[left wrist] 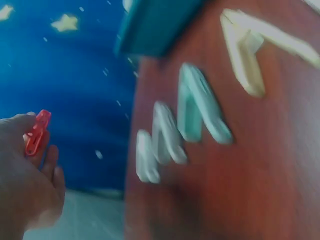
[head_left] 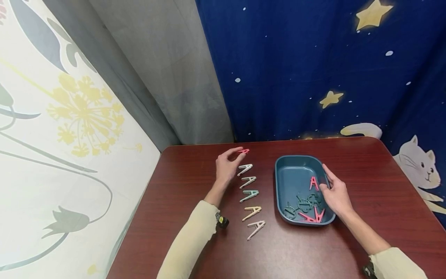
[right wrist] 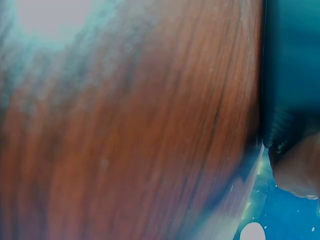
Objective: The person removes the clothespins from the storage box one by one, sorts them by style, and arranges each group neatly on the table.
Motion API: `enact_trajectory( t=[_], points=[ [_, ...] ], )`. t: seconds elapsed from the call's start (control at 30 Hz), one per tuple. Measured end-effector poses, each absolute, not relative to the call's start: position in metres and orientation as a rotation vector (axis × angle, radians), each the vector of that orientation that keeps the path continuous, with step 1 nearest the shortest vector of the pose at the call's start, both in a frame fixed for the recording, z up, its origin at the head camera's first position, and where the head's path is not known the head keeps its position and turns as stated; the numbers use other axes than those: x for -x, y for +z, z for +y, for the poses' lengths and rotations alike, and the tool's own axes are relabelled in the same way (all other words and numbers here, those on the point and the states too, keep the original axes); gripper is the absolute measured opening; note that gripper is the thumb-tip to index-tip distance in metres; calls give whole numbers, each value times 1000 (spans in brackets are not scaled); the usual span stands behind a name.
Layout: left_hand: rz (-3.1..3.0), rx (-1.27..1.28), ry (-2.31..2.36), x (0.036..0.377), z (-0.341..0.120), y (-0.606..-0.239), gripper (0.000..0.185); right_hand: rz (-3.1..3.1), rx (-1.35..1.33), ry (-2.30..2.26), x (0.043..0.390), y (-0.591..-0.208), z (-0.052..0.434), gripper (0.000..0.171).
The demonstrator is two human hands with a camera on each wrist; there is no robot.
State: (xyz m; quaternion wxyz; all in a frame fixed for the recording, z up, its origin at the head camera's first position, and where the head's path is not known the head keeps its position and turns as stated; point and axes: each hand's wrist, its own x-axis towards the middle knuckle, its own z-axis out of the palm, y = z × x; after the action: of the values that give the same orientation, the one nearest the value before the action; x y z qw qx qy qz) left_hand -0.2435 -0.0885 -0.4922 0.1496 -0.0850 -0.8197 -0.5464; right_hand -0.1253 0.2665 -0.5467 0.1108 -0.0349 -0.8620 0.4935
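At the far end of a column of clothespins, my left hand (head_left: 226, 167) pinches a red clothespin (left wrist: 38, 133) between thumb and fingers. Nearer me lie a white clothespin (head_left: 245, 168), a greyish one, a green clothespin (head_left: 249, 195), a yellow clothespin (head_left: 252, 212) and a cream clothespin (head_left: 256, 228), roughly evenly spaced. On the right my right hand (head_left: 336, 195) grips the side of a blue tray (head_left: 290, 180), thumb over the rim. Inside the tray, a red clothespin (head_left: 314, 183) lies by the thumb, with more red ones and several dark green clips (head_left: 304, 205) near the front.
The reddish-brown table (head_left: 188, 182) has its far edge just beyond the left hand. A blue star-patterned curtain (head_left: 278, 77) and a grey curtain (head_left: 156, 66) hang behind it. On the left stands a white flower-patterned wall (head_left: 69, 155).
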Motion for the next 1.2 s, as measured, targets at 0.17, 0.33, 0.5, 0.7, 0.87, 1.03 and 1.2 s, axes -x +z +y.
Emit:
enact_trajectory(
  t=[0.17,0.33,0.5,0.7,0.87,1.03,1.2],
  points=[
    [-2426,197,-1416,238,-120,-512,30,-2546,108,1426,126,-548,267,72],
    [-2510,162,-1362,230,-141,-532,32,-2535,100,1439,126,-548,268,71],
    [-2608,151,-1268,223,-156,-550,32,-2538,100,1451,126,-548,267,72],
    [-2708,217,-1168,222,-168,-563,34,-2527,107,1483,125,-547,266,72],
    [-2724,320,-1095,223,-171,-566,36,-2526,107,1483,125,-546,266,72],
    [-2726,382,-1037,222,-174,-568,37,-2520,104,1503,125,-546,266,72],
    [-2758,411,-999,223,-176,-568,41,-2523,103,1475,125,-545,267,71]
  ],
)
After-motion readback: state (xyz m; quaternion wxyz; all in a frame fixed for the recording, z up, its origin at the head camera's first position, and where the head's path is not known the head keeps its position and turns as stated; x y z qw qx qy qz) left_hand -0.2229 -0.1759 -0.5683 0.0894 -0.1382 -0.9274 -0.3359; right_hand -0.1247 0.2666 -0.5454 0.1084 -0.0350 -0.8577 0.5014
